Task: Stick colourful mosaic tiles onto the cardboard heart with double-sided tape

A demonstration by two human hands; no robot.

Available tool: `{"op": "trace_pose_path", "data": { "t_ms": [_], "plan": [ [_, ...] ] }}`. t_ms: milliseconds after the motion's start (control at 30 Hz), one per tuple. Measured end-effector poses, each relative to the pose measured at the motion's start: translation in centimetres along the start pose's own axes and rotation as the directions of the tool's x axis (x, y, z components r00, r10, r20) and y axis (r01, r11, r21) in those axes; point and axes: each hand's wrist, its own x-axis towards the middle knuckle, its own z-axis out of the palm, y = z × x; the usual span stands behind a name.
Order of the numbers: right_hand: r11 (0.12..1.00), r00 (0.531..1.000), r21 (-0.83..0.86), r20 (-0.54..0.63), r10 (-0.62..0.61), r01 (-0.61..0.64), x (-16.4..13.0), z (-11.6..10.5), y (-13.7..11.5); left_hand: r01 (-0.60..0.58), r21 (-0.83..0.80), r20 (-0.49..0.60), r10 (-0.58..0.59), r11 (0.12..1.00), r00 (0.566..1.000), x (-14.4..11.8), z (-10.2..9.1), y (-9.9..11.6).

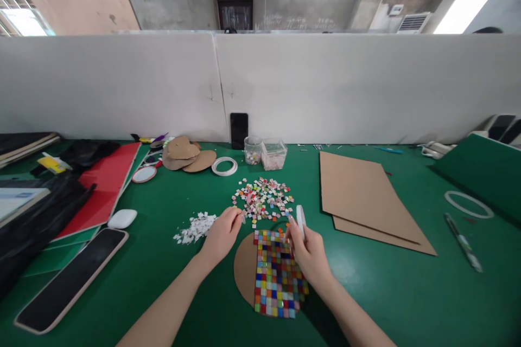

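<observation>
A round cardboard disc [245,268] lies on the green table, partly covered with a grid of small coloured mosaic tiles [277,276]. My left hand [222,236] pinches a small tile at the near edge of a loose pile of coloured tiles [263,199]. My right hand [310,252] rests over the tile grid's upper right corner and holds a white roll of tape [300,219] upright between thumb and fingers. A small heap of white scraps [194,227] lies left of my left hand.
Brown cardboard sheets [362,200] lie to the right, with a pen [463,241] and a white ring [468,204] beyond. A phone [71,279], a white mouse-like object [122,218] and red sheets [103,187] are at the left. Jars [266,153], cardboard discs [185,154] and a tape ring [224,166] stand behind.
</observation>
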Motion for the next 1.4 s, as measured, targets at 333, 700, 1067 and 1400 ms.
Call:
{"op": "trace_pose_path", "data": {
  "t_ms": [333, 700, 1067, 1400],
  "plan": [
    [0.998, 0.999, 0.062, -0.054, -0.002, 0.006, 0.1, -0.4, 0.0, 0.061, 0.006, -0.071, -0.061, 0.998, 0.996, 0.1, 0.2, -0.3],
    [0.996, 0.992, 0.084, -0.122, -0.012, 0.022, 0.4, -1.0, -0.6, 0.118, -0.149, -0.071, -0.129, 0.982, 0.989, 0.2, 0.0, -0.3],
    [0.998, 0.995, 0.042, -0.088, 0.041, -0.037, 0.7, -0.8, 0.1, 0.112, -0.221, -0.101, -0.137, 0.969, 0.985, 1.2, 0.2, -0.3],
    [0.962, 1.000, -0.274, 0.008, 0.008, -0.006, 1.3, -0.9, 0.3, 0.146, -0.304, -0.026, -0.162, 0.941, 0.986, 1.1, 0.1, -0.4]
  ]
}}
